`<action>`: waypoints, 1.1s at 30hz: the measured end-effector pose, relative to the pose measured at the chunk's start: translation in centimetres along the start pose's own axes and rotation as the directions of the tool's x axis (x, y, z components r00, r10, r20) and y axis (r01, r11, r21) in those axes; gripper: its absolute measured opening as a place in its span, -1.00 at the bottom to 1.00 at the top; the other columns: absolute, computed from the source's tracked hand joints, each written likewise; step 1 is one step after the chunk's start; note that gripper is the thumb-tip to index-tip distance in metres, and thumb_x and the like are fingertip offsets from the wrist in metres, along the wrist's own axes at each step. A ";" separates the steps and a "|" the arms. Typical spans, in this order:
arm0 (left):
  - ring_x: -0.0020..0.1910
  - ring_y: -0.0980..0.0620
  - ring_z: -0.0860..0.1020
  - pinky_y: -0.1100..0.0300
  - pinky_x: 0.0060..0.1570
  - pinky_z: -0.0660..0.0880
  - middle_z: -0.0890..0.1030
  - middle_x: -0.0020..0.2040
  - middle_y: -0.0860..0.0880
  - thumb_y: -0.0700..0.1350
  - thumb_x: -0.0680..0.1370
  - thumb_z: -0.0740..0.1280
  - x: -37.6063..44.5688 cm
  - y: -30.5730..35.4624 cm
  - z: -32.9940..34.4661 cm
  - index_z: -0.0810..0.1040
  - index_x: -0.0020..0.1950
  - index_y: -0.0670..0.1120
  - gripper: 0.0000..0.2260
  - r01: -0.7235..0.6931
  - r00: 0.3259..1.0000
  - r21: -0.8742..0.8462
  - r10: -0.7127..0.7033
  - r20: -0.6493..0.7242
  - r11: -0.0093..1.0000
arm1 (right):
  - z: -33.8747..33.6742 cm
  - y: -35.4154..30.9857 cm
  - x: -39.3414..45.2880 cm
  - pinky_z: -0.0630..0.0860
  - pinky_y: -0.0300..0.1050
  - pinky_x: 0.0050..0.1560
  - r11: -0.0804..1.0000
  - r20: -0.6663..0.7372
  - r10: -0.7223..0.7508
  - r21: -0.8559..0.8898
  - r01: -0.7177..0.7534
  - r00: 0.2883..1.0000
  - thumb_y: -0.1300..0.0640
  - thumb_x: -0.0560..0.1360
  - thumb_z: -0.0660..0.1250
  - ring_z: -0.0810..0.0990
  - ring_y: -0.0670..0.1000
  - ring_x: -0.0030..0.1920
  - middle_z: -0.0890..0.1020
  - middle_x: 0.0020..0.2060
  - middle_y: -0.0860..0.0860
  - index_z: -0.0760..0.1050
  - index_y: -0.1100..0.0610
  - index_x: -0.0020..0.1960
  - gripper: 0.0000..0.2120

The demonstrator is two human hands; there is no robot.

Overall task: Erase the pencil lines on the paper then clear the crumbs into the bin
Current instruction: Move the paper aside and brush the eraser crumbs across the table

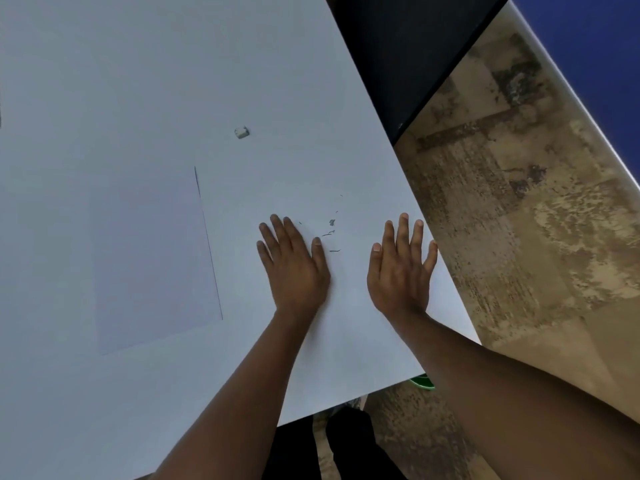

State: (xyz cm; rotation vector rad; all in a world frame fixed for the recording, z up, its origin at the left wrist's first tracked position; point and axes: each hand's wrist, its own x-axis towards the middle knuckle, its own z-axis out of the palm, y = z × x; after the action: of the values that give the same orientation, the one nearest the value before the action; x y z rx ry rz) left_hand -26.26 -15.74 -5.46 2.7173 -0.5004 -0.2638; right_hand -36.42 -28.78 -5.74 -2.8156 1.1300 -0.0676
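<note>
White worktop [104,81] fills the left and middle of the view, pale and matte, its right edge running diagonally down toward the near right corner. Far left on it lies the paper [152,258], a faintly lilac sheet, flat, its right edge marked by a thin dark line; any pencil lines on it are too faint to make out. Just beyond the paper's far right corner sits the eraser [242,132], a small white block, alone, well apart from both hands.

Moving right: the left hand [294,268] lies palm down on the worktop, fingers [277,230] straight and slightly spread, holding nothing. Right beside its thumb, the crumbs [331,227], a loose scatter of dark flecks and curls, sit on the worktop between the two hands, nearer the right edge.

Then the right hand [401,268], also palm down, fingers straight and fanned apart, holding nothing, the little finger reaching out past the worktop's right edge.

Past that edge, a black panel [398,57] stands off the far right side. The floor [519,202] is mottled tan and brown, bounded further right by a white skirting and a blue wall [588,46]. Under the near edge, dark trousers [346,445] and a glimpse of something green [423,381].
</note>
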 end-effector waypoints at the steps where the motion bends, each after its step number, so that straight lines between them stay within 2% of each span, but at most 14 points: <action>1: 0.64 -0.31 -0.08 -0.24 0.60 -0.07 0.02 0.65 -0.31 0.16 0.69 -0.13 0.2 -0.2 0.3 0.08 0.63 -0.29 -0.34 -0.008 1.000 0.029 0.007 0.030 1.000 | 0.0 0.0 0.0 -0.01 0.25 0.53 1.000 0.002 0.000 0.003 0.000 1.000 -0.10 0.69 -0.12 -0.06 0.13 0.61 0.10 0.60 0.09 0.17 0.12 0.58 -0.46; 3: 0.62 -0.37 -0.12 -0.24 0.60 -0.12 -0.02 0.64 -0.35 0.15 0.70 -0.10 0.3 0.2 1.0 0.09 0.63 -0.28 -0.36 -0.083 0.995 0.068 0.078 0.062 0.994 | 0.0 0.0 0.1 0.00 0.25 0.52 1.000 0.000 0.001 0.009 -0.001 1.000 -0.09 0.69 -0.10 -0.05 0.13 0.61 0.10 0.60 0.09 0.18 0.12 0.58 -0.47; 5: 0.62 -0.30 -0.24 -0.13 0.60 -0.25 -0.09 0.66 -0.27 0.16 0.70 -0.16 0.4 1.0 1.3 0.01 0.66 -0.23 -0.36 -0.176 0.980 0.051 0.170 0.106 0.983 | 0.1 -0.1 0.1 0.02 0.26 0.52 1.000 -0.004 -0.005 0.004 0.005 1.000 -0.08 0.69 -0.09 -0.04 0.13 0.60 0.11 0.59 0.09 0.19 0.13 0.58 -0.47; 7: 0.63 -0.16 -0.26 -0.05 0.61 -0.24 -0.06 0.68 -0.17 0.16 0.68 -0.20 0.7 1.9 0.8 -0.04 0.66 -0.19 -0.36 -0.264 0.951 -0.077 0.273 0.148 0.961 | 0.1 -0.1 0.1 0.03 0.26 0.51 1.000 -0.006 -0.005 0.000 0.005 1.000 -0.07 0.69 -0.10 -0.04 0.13 0.60 0.12 0.59 0.10 0.20 0.13 0.57 -0.48; 10: 0.66 0.01 -0.16 0.08 0.63 -0.16 -0.02 0.69 -0.06 0.13 0.70 -0.15 1.0 2.5 -0.5 -0.08 0.67 -0.11 -0.42 -0.382 0.892 -0.264 0.428 0.145 0.886 | 0.1 -0.1 0.1 0.03 0.26 0.51 1.000 -0.001 -0.008 -0.014 0.008 1.000 -0.08 0.69 -0.11 -0.05 0.13 0.61 0.10 0.59 0.09 0.18 0.13 0.58 -0.47; 12: 0.67 -0.02 -0.06 0.05 0.63 -0.11 0.08 0.67 -0.08 0.06 0.73 -0.05 0.7 1.6 -1.1 0.00 0.67 -0.13 -0.46 -0.365 0.921 -0.292 0.388 0.024 0.884 | 0.1 -0.1 0.2 0.02 0.26 0.51 1.000 0.009 -0.004 -0.012 0.004 1.000 -0.08 0.69 -0.11 -0.06 0.13 0.61 0.10 0.60 0.09 0.18 0.12 0.58 -0.47; 14: 0.66 -0.11 -0.01 -0.04 0.62 -0.08 0.15 0.66 -0.13 -0.02 0.73 0.02 0.0 -0.4 -1.6 0.08 0.66 -0.18 -0.48 -0.217 0.976 -0.254 0.202 -0.085 0.943 | 0.1 -0.1 0.2 0.00 0.26 0.52 1.000 0.016 -0.004 -0.006 0.004 1.000 -0.08 0.69 -0.11 -0.07 0.13 0.61 0.09 0.60 0.09 0.19 0.13 0.58 -0.47; 16: 0.66 -0.16 -0.06 -0.11 0.61 -0.13 0.10 0.67 -0.13 -0.01 0.72 0.02 -0.8 -3.0 -2.0 0.10 0.65 -0.18 -0.48 -0.094 0.993 -0.137 0.083 -0.081 0.986 | 0.0 -0.2 0.2 0.00 0.26 0.52 1.000 0.028 -0.005 0.000 0.005 1.000 -0.08 0.69 -0.14 -0.07 0.13 0.61 0.09 0.60 0.08 0.19 0.13 0.58 -0.46; 19: 0.66 -0.19 -0.09 -0.18 0.61 -0.12 0.07 0.67 -0.14 -0.01 0.70 0.02 -1.1 -5.6 -2.4 0.15 0.65 -0.18 -0.48 -0.129 0.992 -0.009 0.128 -0.021 0.992 | -0.1 -0.3 0.2 0.01 0.27 0.52 0.999 0.017 -0.011 0.036 0.010 1.000 -0.09 0.68 -0.19 -0.05 0.12 0.61 0.11 0.60 0.08 0.20 0.13 0.57 -0.44; 23: 0.66 -0.18 -0.07 -0.21 0.60 -0.05 0.11 0.67 -0.13 0.03 0.69 -0.05 0.1 -6.7 -2.3 0.21 0.64 -0.16 -0.46 -0.223 0.974 0.021 0.222 0.046 0.975 | 0.0 -0.1 0.2 0.01 0.28 0.53 0.987 -0.025 -0.012 0.159 0.016 1.000 -0.11 0.68 -0.19 -0.01 0.09 0.60 0.18 0.57 0.05 0.23 0.14 0.56 -0.42; 26: 0.66 -0.16 -0.15 -0.12 0.61 -0.17 0.01 0.68 -0.11 0.06 0.69 -0.10 0.1 -6.8 -2.0 0.11 0.66 -0.13 -0.44 -0.213 0.976 0.094 0.207 0.075 0.972 | -0.3 0.2 -0.1 -0.01 0.32 0.52 0.971 -0.046 -0.085 0.221 0.093 0.995 -0.13 0.67 -0.14 0.03 0.08 0.60 0.22 0.56 0.06 0.24 0.17 0.55 -0.41; 28: 0.66 -0.16 -0.16 -0.09 0.61 -0.20 -0.02 0.69 -0.10 0.06 0.69 -0.10 0.1 -6.8 -1.7 0.08 0.67 -0.11 -0.44 -0.213 0.976 0.124 0.206 0.071 0.969 | -0.7 0.1 -1.3 -0.03 0.38 0.50 0.930 -0.090 -0.284 0.218 0.298 0.954 -0.08 0.67 -0.02 0.07 0.11 0.59 0.26 0.55 0.08 0.28 0.21 0.53 -0.45; 30: 0.66 -0.17 -0.14 -0.10 0.61 -0.18 0.00 0.69 -0.11 0.06 0.69 -0.11 0.1 -6.7 -1.6 0.09 0.67 -0.11 -0.45 -0.214 0.976 0.134 0.207 0.064 0.967 | -1.4 -0.7 -4.1 -0.01 0.45 0.46 0.827 -0.075 -0.535 0.159 0.540 0.841 -0.06 0.65 0.06 0.10 0.13 0.59 0.28 0.54 0.09 0.33 0.21 0.50 -0.48; 33: 0.66 -0.16 -0.14 -0.10 0.61 -0.17 -0.01 0.69 -0.10 0.06 0.70 -0.12 0.1 -6.7 -1.6 0.08 0.67 -0.10 -0.45 -0.211 0.977 0.137 0.205 0.061 0.968 | -1.5 -2.5 -8.1 0.01 0.48 0.43 0.671 0.123 -0.741 0.099 0.735 0.660 -0.14 0.66 0.01 0.06 0.09 0.59 0.23 0.56 0.06 0.30 0.17 0.52 -0.45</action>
State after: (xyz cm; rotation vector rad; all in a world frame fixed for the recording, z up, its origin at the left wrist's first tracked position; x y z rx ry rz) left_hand -23.70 -9.41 -6.57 2.7709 -0.8420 -0.2433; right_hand -40.63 -21.51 -3.97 -2.9645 -0.1224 0.0637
